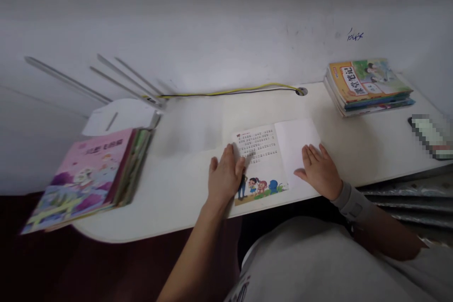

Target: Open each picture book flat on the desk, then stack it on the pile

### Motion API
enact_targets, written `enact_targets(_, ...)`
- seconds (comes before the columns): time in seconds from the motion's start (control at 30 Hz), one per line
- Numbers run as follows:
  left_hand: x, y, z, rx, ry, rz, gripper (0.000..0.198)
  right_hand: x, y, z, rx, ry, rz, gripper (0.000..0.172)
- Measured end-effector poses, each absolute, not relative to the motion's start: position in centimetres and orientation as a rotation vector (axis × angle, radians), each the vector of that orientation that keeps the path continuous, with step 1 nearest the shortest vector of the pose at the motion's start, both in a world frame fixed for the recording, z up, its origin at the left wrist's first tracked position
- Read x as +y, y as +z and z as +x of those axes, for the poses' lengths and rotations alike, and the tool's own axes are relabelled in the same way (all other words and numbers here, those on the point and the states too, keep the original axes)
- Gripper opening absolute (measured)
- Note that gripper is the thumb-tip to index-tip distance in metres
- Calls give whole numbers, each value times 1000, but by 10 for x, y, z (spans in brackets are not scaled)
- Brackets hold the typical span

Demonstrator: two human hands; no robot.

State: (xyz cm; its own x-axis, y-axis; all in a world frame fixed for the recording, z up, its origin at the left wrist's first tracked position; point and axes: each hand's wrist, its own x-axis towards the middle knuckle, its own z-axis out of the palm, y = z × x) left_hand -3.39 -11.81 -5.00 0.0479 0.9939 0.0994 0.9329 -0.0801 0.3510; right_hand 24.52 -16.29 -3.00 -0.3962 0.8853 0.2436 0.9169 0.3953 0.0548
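An open picture book (pixel 269 151) lies on the white desk (pixel 191 137) in front of me. Its left page carries printed text and a cartoon of children along the bottom; its right page is blank white. My left hand (pixel 224 177) rests flat on the book's left edge, fingers stretched out together. My right hand (pixel 318 170) lies flat on the lower part of the blank right page, fingers extended. Neither hand grips anything.
A stack of books with a pink cover (pixel 88 177) sits at the desk's left end, by a white lamp base (pixel 120 115). Another stack of books (pixel 368 85) is at the back right. A yellow cable (pixel 230 90) runs along the wall. A blurred dark device (pixel 430 134) lies far right.
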Motion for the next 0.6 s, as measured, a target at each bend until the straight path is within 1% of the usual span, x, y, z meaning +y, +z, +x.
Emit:
enact_targets(0.1,-118,-51,-33,1979,485,2139,69,-154,-21,240,-2505,-236,-1652,62)
enact_targets(0.17,-118,-51,-33,1970,484,2147,69,-139,-14,239,-2576,-194,-1576,64)
enact_targets(0.23,-118,-51,-32,1970,469,2149,70,-120,-11,240,-2662,-148,-1457,71)
enact_targets(0.33,-118,-51,-32,1981,456,2147,70,-93,-15,242,-2759,-60,-1388,89)
enact_targets(0.4,-119,-50,-31,1985,466,2148,69,-84,-22,243,-2799,-30,-1372,95)
enact_targets(0.6,-121,-43,-30,1996,442,2126,68,-87,-32,243,-2765,-80,-1367,94)
